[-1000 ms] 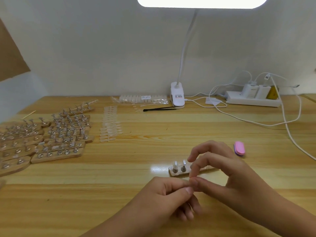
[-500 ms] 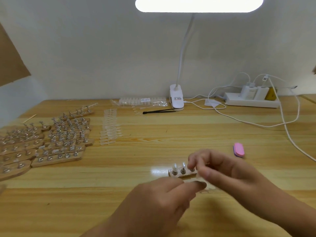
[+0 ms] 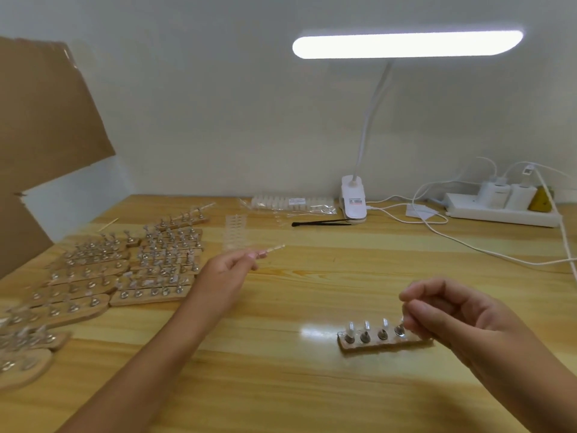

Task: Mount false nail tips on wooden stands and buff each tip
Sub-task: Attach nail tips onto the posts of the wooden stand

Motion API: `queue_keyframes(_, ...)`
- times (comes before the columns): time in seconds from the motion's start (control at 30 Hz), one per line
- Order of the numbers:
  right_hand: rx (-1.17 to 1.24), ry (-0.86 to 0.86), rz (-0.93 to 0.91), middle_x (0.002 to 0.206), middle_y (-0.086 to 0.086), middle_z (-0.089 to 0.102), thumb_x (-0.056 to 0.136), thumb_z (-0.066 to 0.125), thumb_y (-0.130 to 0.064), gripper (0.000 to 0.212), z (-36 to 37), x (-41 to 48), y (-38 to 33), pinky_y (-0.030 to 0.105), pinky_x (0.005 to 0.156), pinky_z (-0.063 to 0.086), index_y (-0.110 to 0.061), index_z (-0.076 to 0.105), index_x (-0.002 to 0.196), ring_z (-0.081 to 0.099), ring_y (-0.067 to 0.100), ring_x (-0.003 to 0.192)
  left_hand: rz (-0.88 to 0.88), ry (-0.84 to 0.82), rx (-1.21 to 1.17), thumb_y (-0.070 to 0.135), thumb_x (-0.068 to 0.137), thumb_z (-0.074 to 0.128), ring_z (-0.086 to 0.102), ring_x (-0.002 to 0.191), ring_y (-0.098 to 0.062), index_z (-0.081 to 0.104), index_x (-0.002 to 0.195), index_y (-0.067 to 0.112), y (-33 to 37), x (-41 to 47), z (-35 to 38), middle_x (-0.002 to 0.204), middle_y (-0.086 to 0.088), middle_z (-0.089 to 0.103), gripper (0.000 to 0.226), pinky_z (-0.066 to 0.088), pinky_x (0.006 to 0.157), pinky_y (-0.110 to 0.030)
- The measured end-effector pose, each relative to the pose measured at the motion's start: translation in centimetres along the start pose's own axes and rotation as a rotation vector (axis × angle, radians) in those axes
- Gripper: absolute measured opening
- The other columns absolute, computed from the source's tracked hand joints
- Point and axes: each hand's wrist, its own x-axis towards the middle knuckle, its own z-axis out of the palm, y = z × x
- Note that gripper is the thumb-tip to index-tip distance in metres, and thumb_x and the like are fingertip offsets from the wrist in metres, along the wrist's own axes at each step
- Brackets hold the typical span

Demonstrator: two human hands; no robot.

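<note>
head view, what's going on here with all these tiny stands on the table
A person is mounting clear nail tips. The right hand pinches the fourth post of a small wooden stand, whose other three posts carry tips. The left hand is stretched out to the left, pinching a thin clear strip above the table. Many more stands lie in rows at far left.
</note>
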Motion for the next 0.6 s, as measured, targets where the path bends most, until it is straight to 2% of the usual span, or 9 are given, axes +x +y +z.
queue_keyframes(0.07, -0.022, -0.03, 0.027, 0.081, 0.012, 0.073, 0.039, 0.086, -0.072, 0.074, -0.1, 0.1, 0.2, 0.02, 0.097, 0.041, -0.024, 0.075, 0.095, 0.069, 0.02, 0.079, -0.017, -0.084, -0.009, 0.033, 0.1, 0.047, 0.05, 0.069, -0.002, 0.073, 0.102, 0.017, 0.1, -0.4, 0.3, 0.083, 0.03, 0.066, 0.031, 0.039, 0.066, -0.022)
queue_keyframes(0.1, -0.04, -0.054, 0.038, 0.083, 0.012, 0.074, 0.04, 0.085, -0.072, 0.075, 0.0, 0.0, 0.1, 0.027, 0.105, 0.032, -0.025, 0.075, 0.097, 0.071, 0.021, 0.081, -0.015, -0.114, 0.002, 0.033, 0.099, 0.049, 0.052, 0.065, 0.007, 0.074, 0.099, 0.017, 0.1, -0.6, 0.6, 0.078, 0.037, 0.065, 0.03, 0.04, 0.066, -0.021)
queue_keyframes(0.13, -0.042, -0.077, 0.052, 0.084, 0.013, 0.074, 0.039, 0.086, -0.071, 0.076, 0.0, 0.0, 0.1, 0.027, 0.104, 0.032, -0.024, 0.075, 0.098, 0.072, 0.02, 0.082, -0.015, -0.132, 0.0, 0.032, 0.098, 0.051, 0.053, 0.065, 0.015, 0.074, 0.095, 0.018, 0.1, -0.9, 0.8, 0.079, 0.042, 0.064, 0.027, 0.04, 0.068, -0.02)
queue_keyframes(0.2, 0.003, -0.114, 0.08, 0.086, 0.018, 0.073, 0.035, 0.092, -0.063, 0.077, 0.2, 0.0, -0.1, 0.017, 0.084, 0.05, -0.02, 0.077, 0.098, 0.073, 0.02, 0.083, -0.017, -0.134, -0.049, 0.03, 0.095, 0.057, 0.056, 0.073, 0.021, 0.074, 0.094, 0.029, 0.1, -1.1, 1.3, 0.097, 0.034, 0.068, 0.017, 0.043, 0.072, -0.016)
queue_keyframes(0.23, 0.014, -0.137, 0.087, 0.087, 0.02, 0.074, 0.034, 0.093, -0.06, 0.077, 0.3, 0.0, -0.2, 0.017, 0.075, 0.054, -0.019, 0.077, 0.097, 0.073, 0.019, 0.082, -0.012, -0.143, -0.068, 0.029, 0.093, 0.06, 0.058, 0.08, 0.02, 0.07, 0.105, 0.035, 0.0, -1.2, 1.3, 0.104, 0.029, 0.069, 0.017, 0.045, 0.074, -0.012)
queue_keyframes(0.3, 0.011, -0.161, 0.079, 0.087, 0.02, 0.074, 0.035, 0.095, -0.056, 0.074, 0.6, -0.1, -0.4, 0.015, 0.069, 0.054, -0.018, 0.077, 0.096, 0.073, 0.016, 0.078, 0.027, -0.195, -0.032, 0.026, 0.092, 0.064, 0.06, 0.093, 0.014, 0.052, 0.135, 0.034, -0.2, -1.4, 1.4, 0.11, 0.026, 0.068, 0.045, 0.047, 0.079, -0.009)
queue_keyframes(0.43, 0.02, -0.135, 0.065, 0.083, 0.021, 0.074, 0.052, 0.089, -0.034, 0.047, 0.8, -0.2, -0.5, 0.005, 0.071, 0.049, -0.005, 0.076, 0.088, 0.074, 0.019, 0.076, 0.299, -0.115, 0.457, 0.035, 0.096, 0.056, 0.06, 0.086, 0.007, 0.031, 0.144, 0.046, -0.4, -2.1, 1.7, 0.102, 0.027, 0.066, 0.055, 0.049, 0.079, -0.015)
queue_keyframes(0.5, -0.105, -0.119, -0.023, 0.089, 0.012, 0.075, 0.053, 0.089, -0.04, 0.046, 1.1, -0.5, -0.3, 0.01, 0.077, 0.051, -0.017, 0.076, 0.09, 0.072, 0.018, 0.081, 0.392, -0.062, 0.474, 0.038, 0.097, 0.053, 0.059, 0.07, 0.004, 0.038, 0.135, 0.053, 0.1, -2.5, 1.4, 0.083, 0.024, 0.069, 0.044, 0.048, 0.066, -0.015)
queue_keyframes(0.6, -0.446, -0.008, -0.281, 0.101, -0.01, 0.07, 0.069, 0.084, -0.04, 0.022, 1.3, -0.7, 0.0, 0.007, 0.089, 0.042, -0.036, 0.072, 0.087, 0.067, 0.01, 0.087, 0.355, -0.174, 0.052, 0.047, 0.09, 0.059, 0.054, 0.055, -0.003, 0.066, 0.11, 0.046, 1.3, -3.6, 1.5, 0.068, 0.013, 0.07, 0.021, 0.05, 0.058, -0.023)
